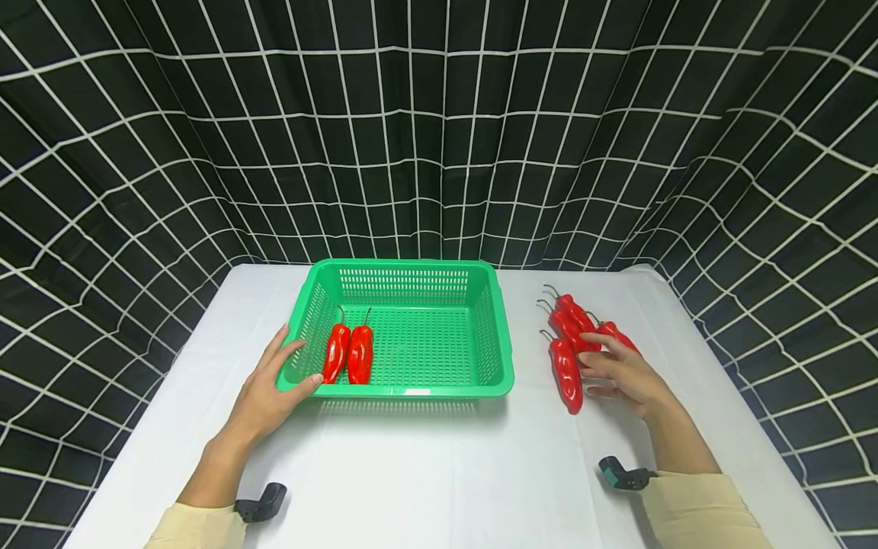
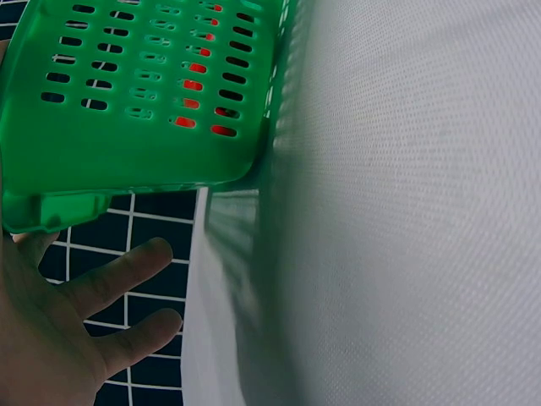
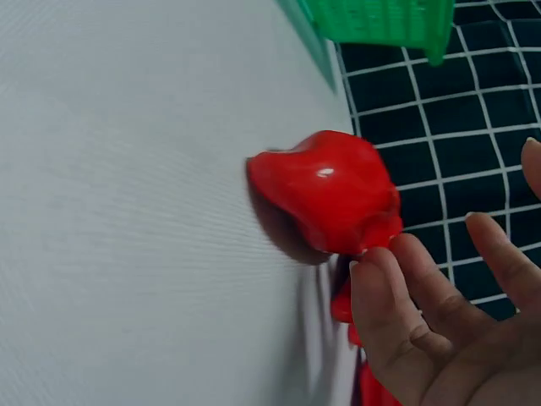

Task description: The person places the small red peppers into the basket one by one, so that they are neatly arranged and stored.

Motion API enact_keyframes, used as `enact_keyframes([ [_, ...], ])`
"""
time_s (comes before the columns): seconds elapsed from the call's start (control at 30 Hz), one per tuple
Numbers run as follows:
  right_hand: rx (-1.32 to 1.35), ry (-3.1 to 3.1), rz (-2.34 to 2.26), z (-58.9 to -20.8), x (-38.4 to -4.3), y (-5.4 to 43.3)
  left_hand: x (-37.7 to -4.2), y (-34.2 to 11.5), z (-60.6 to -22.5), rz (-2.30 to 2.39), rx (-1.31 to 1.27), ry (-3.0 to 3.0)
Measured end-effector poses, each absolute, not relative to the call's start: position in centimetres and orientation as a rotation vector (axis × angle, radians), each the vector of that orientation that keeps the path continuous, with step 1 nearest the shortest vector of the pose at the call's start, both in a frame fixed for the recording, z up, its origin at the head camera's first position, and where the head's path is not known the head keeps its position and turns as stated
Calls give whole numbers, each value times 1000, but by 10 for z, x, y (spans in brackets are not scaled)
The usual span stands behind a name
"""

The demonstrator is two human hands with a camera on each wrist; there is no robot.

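White desk (image 1: 439, 473) underneath, we rest our spread left hand (image 1: 264, 400) on the left end of the green basket (image 1: 370, 391) and should close our right hand (image 1: 626, 375), relaxed with nothing grasped, squarely around the red pepper (image 1: 565, 375) lying nearest us, right of the basket.

Desk (image 1: 411, 473): white surface. Directly on it: green perforated basket (image 1: 453, 391), upright, near far edge; to its right, apart, four red peppers (image 1: 565, 374), clustered, stems pointing away.

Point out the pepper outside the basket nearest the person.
The pepper left of the right hand: its tip reaches lowest in the head view.
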State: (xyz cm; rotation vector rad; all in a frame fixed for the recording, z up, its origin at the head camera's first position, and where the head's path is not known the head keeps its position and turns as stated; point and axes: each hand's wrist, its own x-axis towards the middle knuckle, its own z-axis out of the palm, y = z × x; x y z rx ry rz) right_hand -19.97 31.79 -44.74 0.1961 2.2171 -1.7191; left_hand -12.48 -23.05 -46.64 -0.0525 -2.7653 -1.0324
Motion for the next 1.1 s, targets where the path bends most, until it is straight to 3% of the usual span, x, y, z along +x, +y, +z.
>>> enact_keyframes([
  [1.1, 192, 2409, -1496, -466, -215, 296, -125, -229, -465, -1034, -46, -2774],
])
